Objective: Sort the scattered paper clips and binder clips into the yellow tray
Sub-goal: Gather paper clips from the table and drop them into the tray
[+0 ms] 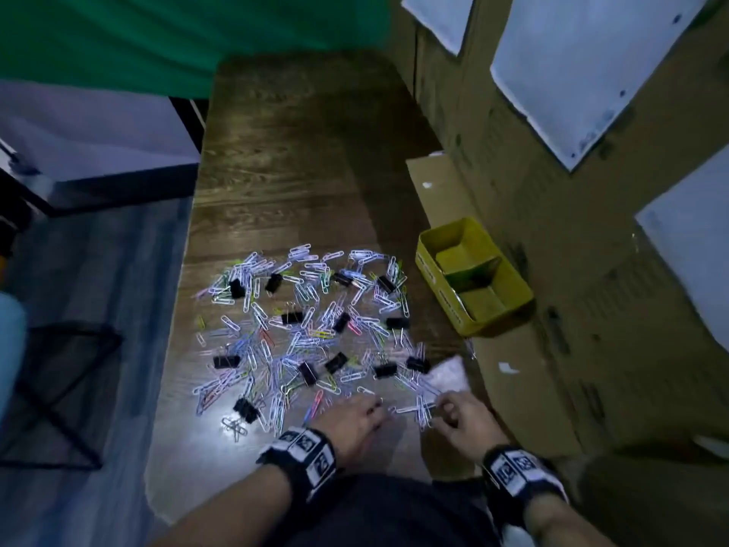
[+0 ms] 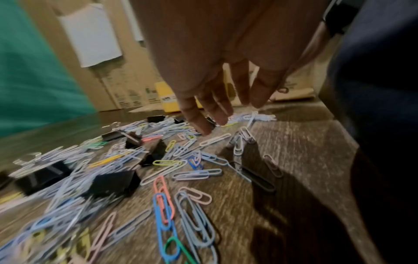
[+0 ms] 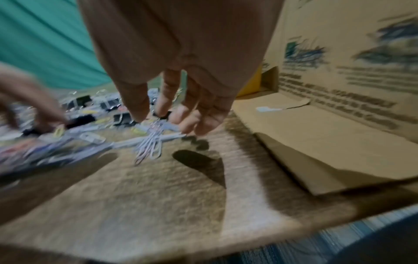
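Head view, right hand [image 1: 461, 422] pinching a bunch of pale paper clips [image 3: 150, 146], left hand [image 1: 357, 422] fingers extended, empty, over the scatter, yellow tray [image 1: 473, 276] well apart.

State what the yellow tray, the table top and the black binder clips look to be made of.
Yellow tray: likely painted metal or plastic; thin glossy walls leave it open.
Table top: wood or wood-look laminate, dark grain with some sheen.
Black binder clips: probably painted sheet metal, folded bodies with wire handles.
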Demonstrator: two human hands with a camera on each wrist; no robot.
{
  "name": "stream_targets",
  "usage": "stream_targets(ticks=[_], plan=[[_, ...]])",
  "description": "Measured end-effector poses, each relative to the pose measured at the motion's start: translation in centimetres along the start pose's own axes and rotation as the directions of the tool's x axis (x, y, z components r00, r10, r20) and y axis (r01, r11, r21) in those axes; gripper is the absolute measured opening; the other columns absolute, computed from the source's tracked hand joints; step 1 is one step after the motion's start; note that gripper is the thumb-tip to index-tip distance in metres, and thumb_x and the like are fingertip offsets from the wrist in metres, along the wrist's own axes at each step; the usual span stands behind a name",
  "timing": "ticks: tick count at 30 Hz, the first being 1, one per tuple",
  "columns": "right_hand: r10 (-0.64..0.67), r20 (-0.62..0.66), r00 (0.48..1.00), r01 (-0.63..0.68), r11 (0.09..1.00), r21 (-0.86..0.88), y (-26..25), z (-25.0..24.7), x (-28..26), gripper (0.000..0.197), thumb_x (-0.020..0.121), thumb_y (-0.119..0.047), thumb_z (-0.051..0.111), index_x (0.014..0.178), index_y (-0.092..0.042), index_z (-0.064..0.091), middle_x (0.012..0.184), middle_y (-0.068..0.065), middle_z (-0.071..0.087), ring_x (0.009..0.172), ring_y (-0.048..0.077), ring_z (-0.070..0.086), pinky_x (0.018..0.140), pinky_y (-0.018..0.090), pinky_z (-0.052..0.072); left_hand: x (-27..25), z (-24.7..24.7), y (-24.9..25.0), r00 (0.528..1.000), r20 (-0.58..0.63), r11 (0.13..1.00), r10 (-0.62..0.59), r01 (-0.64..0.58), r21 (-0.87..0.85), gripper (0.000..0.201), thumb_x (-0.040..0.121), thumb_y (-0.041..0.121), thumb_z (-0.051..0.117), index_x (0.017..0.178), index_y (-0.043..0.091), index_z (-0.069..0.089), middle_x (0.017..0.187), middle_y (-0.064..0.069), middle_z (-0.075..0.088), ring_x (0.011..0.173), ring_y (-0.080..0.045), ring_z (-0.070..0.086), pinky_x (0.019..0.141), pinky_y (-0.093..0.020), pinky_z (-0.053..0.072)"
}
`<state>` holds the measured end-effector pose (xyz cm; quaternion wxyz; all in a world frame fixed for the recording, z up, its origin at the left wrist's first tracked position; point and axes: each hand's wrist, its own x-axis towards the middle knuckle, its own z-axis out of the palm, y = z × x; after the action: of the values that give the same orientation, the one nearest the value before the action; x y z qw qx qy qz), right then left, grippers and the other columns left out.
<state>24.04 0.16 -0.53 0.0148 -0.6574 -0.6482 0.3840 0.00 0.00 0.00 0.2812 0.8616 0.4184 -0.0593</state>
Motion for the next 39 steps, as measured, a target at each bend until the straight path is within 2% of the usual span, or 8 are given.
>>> stream_targets(ticks=[3, 6, 12, 17, 21, 29, 35, 39], plan=[[0.024, -0.005, 1.0, -0.025, 0.985, -0.172, -0.4, 1.0, 1.0, 0.059, 0.08, -0.043, 0.066, 0.13, -0.025, 0.041, 0.13, 0.003, 0.04, 0.118, 0.021, 0.045, 0.103, 0.033, 0.039, 1.3, 0.6, -0.2, 0.991, 0.081, 0.98, -0.106, 0.09, 0.175, 0.05, 0.09, 0.021, 0.042, 0.139, 0.023, 0.032, 0.146, -0.007, 0.027, 0.132, -0.027, 0.027, 0.105, -0.045, 0.029], [0.013, 0.018, 1.0, -0.007, 0.951, -0.31, -1.4, 2.1, 1.3, 0.067, 0.081, -0.049, 0.062, 0.135, -0.023, 0.033, 0.135, 0.009, 0.033, 0.125, 0.025, 0.035, 0.104, 0.034, 0.036, 0.9, 0.8, -1.5, 0.982, 0.117, 0.971, -0.147, 0.121, 0.204, 0.054, 0.089, 0.031, 0.047, 0.14, 0.027, 0.031, 0.149, -0.006, 0.023, 0.135, -0.025, 0.023, 0.106, -0.046, 0.027], [-0.114, 0.13, 0.985, 0.148, 0.945, -0.292, -2.2, 4.1, 1.7, 0.066, 0.083, -0.038, 0.064, 0.137, -0.021, 0.031, 0.138, 0.009, 0.029, 0.129, 0.023, 0.031, 0.103, 0.036, 0.041, -2.6, 1.3, -1.6, 0.962, -0.096, 0.958, -0.257, 0.266, 0.104, 0.048, 0.086, 0.031, 0.054, 0.131, 0.029, 0.035, 0.129, -0.009, 0.048, 0.11, -0.027, 0.054, 0.089, -0.044, 0.05], [-0.187, 0.164, 0.969, 0.228, 0.932, -0.282, -3.1, 4.8, 2.5, 0.068, 0.082, -0.027, 0.068, 0.139, -0.02, 0.032, 0.143, 0.009, 0.022, 0.133, 0.026, 0.028, 0.103, 0.036, 0.043, -2.9, 3.0, 0.3, 0.87, -0.009, 0.87, -0.493, 0.493, -0.011, 0.079, 0.085, 0.048, 0.055, 0.142, 0.036, 0.002, 0.149, -0.009, 0.015, 0.125, -0.028, 0.036, 0.095, -0.039, 0.048], [-0.222, 0.211, 0.952, 0.276, 0.92, -0.278, -4.2, 5.3, 3.4, 0.067, 0.081, 0.0, 0.065, 0.139, -0.018, 0.036, 0.148, 0.009, 0.026, 0.131, 0.026, 0.038, 0.106, 0.037, 0.041, -0.4, 3.7, 0.6, 0.829, -0.011, 0.829, -0.559, 0.559, -0.002, 0.078, 0.084, 0.048, 0.057, 0.144, 0.028, 0.013, 0.151, -0.012, 0.015, 0.131, -0.034, 0.026, 0.107, -0.042, 0.035], [-0.272, 0.306, 0.913, 0.366, 0.875, -0.316, -5.7, 4.3, 4.9, 0.026, 0.09, 0.002, 0.051, 0.116, -0.003, 0.057, 0.115, 0.013, 0.058, 0.1, 0.025, 0.059, 0.088, 0.026, 0.048, 1.2, 4.0, -1.7, 0.92, -0.043, 0.921, -0.389, 0.388, -0.023, 0.037, 0.09, 0.018, 0.055, 0.127, 0.015, 0.051, 0.138, -0.008, 0.042, 0.124, -0.03, 0.038, 0.102, -0.039, 0.04], [-0.276, 0.425, 0.862, 0.467, 0.758, -0.455, -7.0, 3.7, 5.4, 0.026, 0.088, 0.004, 0.046, 0.111, 0.004, 0.058, 0.11, 0.021, 0.06, 0.098, 0.034, 0.061, 0.088, 0.044, 0.05, 1.6, 3.3, -2.8, 0.957, 0.035, 0.945, -0.289, 0.279, 0.169, 0.036, 0.09, 0.007, 0.048, 0.126, 0.007, 0.045, 0.133, -0.013, 0.043, 0.121, -0.032, 0.041, 0.1, -0.039, 0.037], [-0.26, 0.445, 0.857, 0.464, 0.766, -0.444, -7.1, 3.4, 5.6, 0.027, 0.087, 0.007, 0.051, 0.113, 0.004, 0.056, 0.11, 0.021, 0.059, 0.099, 0.033, 0.06, 0.091, 0.041, 0.05, 2.1, 3.3, -3.7, 0.956, 0.069, 0.95, -0.286, 0.273, 0.15, 0.058, 0.078, 0.004, 0.065, 0.13, 0.008, 0.04, 0.133, -0.011, 0.042, 0.118, -0.033, 0.045, 0.097, -0.04, 0.044]])
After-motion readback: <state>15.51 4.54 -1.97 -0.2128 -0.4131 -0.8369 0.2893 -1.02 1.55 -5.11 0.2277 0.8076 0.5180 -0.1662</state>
